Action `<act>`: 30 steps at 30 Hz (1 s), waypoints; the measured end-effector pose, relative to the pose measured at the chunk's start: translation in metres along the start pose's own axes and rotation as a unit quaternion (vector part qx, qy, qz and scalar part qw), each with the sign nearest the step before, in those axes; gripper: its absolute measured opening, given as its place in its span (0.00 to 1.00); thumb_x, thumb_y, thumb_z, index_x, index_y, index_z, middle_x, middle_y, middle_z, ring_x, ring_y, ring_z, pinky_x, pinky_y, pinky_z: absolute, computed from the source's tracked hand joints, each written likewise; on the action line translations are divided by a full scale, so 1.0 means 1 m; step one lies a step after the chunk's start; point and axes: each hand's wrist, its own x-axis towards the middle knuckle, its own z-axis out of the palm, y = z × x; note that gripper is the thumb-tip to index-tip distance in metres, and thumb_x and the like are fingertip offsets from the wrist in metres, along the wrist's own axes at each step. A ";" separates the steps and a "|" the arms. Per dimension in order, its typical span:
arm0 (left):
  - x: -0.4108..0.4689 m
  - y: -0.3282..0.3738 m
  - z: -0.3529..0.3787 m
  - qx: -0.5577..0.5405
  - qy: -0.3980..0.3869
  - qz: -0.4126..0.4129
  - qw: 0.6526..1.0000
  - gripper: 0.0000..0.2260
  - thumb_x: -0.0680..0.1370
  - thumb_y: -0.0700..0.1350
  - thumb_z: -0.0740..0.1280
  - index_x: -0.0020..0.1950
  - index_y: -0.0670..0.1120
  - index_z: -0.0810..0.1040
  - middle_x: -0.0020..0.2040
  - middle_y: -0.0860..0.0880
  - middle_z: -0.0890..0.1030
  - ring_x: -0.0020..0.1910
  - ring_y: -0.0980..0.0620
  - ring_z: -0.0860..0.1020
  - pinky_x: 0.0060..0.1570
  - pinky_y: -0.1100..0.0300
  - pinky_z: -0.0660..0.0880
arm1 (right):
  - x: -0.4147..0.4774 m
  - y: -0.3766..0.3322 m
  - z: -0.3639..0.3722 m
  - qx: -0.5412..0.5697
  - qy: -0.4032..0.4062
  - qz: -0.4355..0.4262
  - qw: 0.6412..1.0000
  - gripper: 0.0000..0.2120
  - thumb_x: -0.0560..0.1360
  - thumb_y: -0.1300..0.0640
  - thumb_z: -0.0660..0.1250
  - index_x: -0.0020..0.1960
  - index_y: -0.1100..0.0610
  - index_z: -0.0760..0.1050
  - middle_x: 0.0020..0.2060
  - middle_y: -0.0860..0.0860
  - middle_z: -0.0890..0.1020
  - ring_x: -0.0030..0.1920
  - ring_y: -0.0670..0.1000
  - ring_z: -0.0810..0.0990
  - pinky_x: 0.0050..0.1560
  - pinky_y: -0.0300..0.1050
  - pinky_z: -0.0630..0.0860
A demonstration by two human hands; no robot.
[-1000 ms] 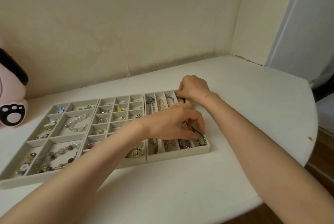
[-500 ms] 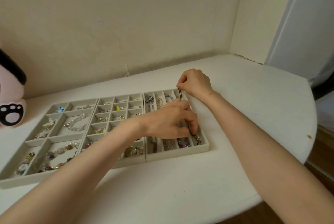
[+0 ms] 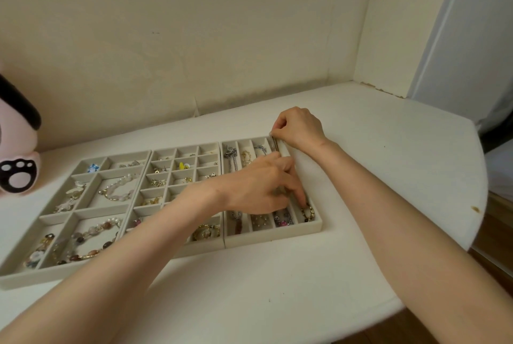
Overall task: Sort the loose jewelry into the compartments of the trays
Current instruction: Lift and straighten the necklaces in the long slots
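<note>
At the far left edge of the frame a pink toy (image 3: 16, 166) stands on the white counter (image 3: 277, 288). Three grey trays lie side by side. The left tray (image 3: 16, 278) holds bead bracelets and the middle tray (image 3: 194, 250) small earrings. Over the right tray (image 3: 277, 238) the left hand (image 3: 258, 188), fingers curled, pinches the near end of a necklace (image 3: 275, 144) lying in the rightmost slot. The right hand (image 3: 301, 128) pinches its far end at the tray's upper right corner.
</note>
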 end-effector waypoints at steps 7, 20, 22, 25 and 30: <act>0.002 -0.003 0.003 0.034 0.011 -0.008 0.999 0.13 0.75 0.39 0.61 0.53 0.51 0.80 0.41 0.58 0.63 0.46 0.56 0.61 0.56 0.55 0.63 | 0.001 0.001 0.001 0.014 0.003 0.001 1.000 0.04 0.71 0.57 0.68 0.43 0.52 0.82 0.47 0.48 0.84 0.51 0.52 0.79 0.43 0.41 0.69; 0.000 0.000 0.005 -0.041 -0.019 -0.006 0.999 0.14 0.72 0.43 0.58 0.50 0.54 0.81 0.45 0.54 0.68 0.50 0.56 0.64 0.58 0.57 0.64 | -0.001 0.001 0.004 0.015 0.009 -0.006 1.000 0.04 0.72 0.57 0.68 0.44 0.53 0.82 0.46 0.49 0.83 0.50 0.52 0.79 0.43 0.41 0.70; 0.000 0.000 0.004 -0.046 -0.015 -0.013 0.999 0.13 0.74 0.41 0.60 0.51 0.52 0.81 0.45 0.53 0.68 0.50 0.56 0.64 0.58 0.58 0.64 | -0.001 0.000 0.004 0.012 0.010 -0.011 1.000 0.04 0.72 0.57 0.68 0.44 0.53 0.82 0.46 0.49 0.83 0.50 0.52 0.79 0.43 0.41 0.69; 0.001 -0.002 0.002 0.002 0.026 -0.024 0.999 0.13 0.74 0.39 0.60 0.51 0.50 0.81 0.44 0.53 0.67 0.49 0.54 0.64 0.56 0.57 0.63 | -0.001 -0.001 0.004 0.005 0.005 -0.014 1.000 0.05 0.72 0.58 0.67 0.44 0.53 0.82 0.46 0.48 0.84 0.49 0.51 0.79 0.41 0.41 0.67; 0.001 -0.002 0.003 0.025 0.026 -0.023 0.999 0.16 0.71 0.42 0.56 0.49 0.51 0.81 0.44 0.54 0.66 0.47 0.55 0.63 0.55 0.55 0.63 | -0.001 -0.001 0.004 -0.003 -0.010 -0.018 1.000 0.06 0.71 0.59 0.67 0.42 0.52 0.82 0.45 0.47 0.84 0.49 0.51 0.80 0.41 0.41 0.68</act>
